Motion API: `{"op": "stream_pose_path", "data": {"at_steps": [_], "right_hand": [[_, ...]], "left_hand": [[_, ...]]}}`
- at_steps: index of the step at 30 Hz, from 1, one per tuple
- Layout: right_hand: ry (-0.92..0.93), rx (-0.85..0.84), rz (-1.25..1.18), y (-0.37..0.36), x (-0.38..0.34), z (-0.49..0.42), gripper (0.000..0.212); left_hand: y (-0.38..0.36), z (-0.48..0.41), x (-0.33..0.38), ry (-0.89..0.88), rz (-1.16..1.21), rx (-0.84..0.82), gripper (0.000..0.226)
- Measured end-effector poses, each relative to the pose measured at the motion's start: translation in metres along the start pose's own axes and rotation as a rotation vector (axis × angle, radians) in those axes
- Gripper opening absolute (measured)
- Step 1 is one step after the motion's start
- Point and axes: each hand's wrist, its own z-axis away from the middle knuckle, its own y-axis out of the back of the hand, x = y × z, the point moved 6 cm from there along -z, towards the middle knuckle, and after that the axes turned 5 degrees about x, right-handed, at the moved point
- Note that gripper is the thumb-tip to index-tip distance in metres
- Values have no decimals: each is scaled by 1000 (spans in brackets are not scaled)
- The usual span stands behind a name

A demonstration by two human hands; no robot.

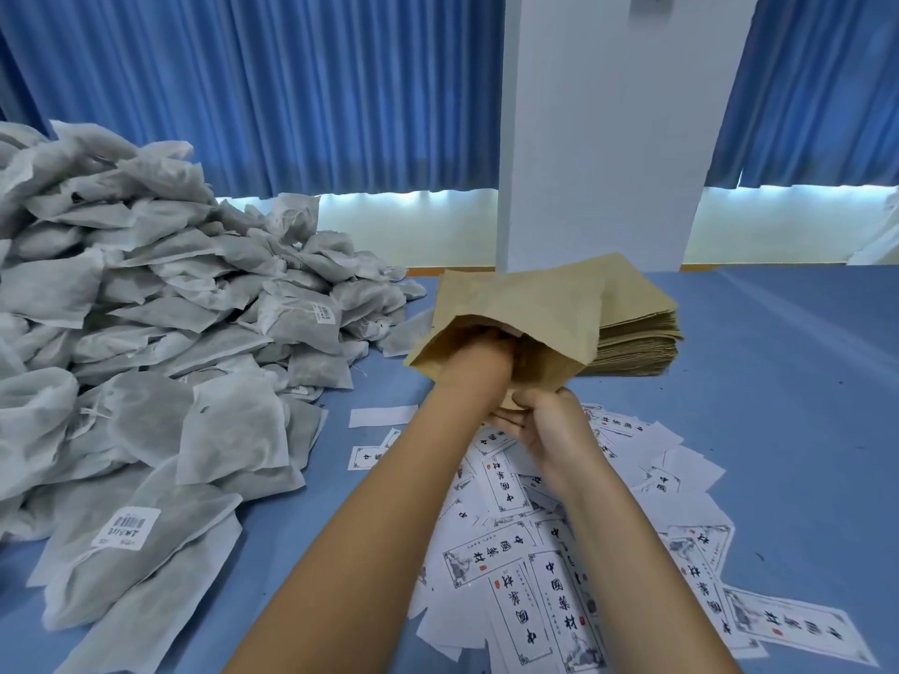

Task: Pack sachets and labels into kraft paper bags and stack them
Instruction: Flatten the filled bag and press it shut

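Covering the blue table's left side, a heap of grey sachets lies beside scattered labels and, farther back, a stack of kraft bags. One kraft bag hangs above the labels. The right hand pinches its lower lip with curled fingers; the left hand is inside its mouth, fingers hidden, so I cannot tell their state.

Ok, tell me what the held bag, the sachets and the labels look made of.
Held bag: matte brown kraft paper, creased and stiff. Sachets: probably non-woven filter fabric, grey-white, fibrous, faintly see-through. Labels: thin white paper, matte-looking, printed with black characters.
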Motion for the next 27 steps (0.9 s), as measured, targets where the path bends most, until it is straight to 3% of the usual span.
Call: {"op": "stream_pose_path", "data": {"at_steps": [2, 6, 7, 8, 10, 13, 16, 19, 22, 25, 27], "right_hand": [[-32, 0, -11, 3, 1, 0, 26], [-72, -30, 27, 6, 3, -5, 26], [-68, -48, 33, 4, 3, -4, 25], [-51, -65, 32, 2, 2, -3, 23], [13, -119, 40, -2, -1, -1, 25], [74, -290, 10, -14, -3, 11, 31], [30, -297, -135, -16, -8, 11, 22], [-39, -117, -290, -3, -5, 1, 38], [66, 108, -142, 17, -4, -7, 22], [57, 90, -192, 15, -4, -8, 18], [13, 24, -261, 10, -2, -7, 18]], "left_hand": [[7, 21, -3, -4, 86, 140, 51], [43, 105, 3, -307, 248, 1092, 31], [48, 115, 0, -325, 276, 1223, 37], [51, 116, -2, -297, 292, 1243, 46], [52, 102, -3, -226, 230, 1092, 55], [19, 81, -3, -186, 245, 728, 44], [3, 80, -5, -156, 319, 659, 38], [6, 88, 0, -243, 403, 734, 32], [-13, 88, 5, -109, 562, 456, 36], [-37, 80, -4, 213, 1063, 166, 37], [-42, 77, -22, 460, 1500, 196, 39]]}}
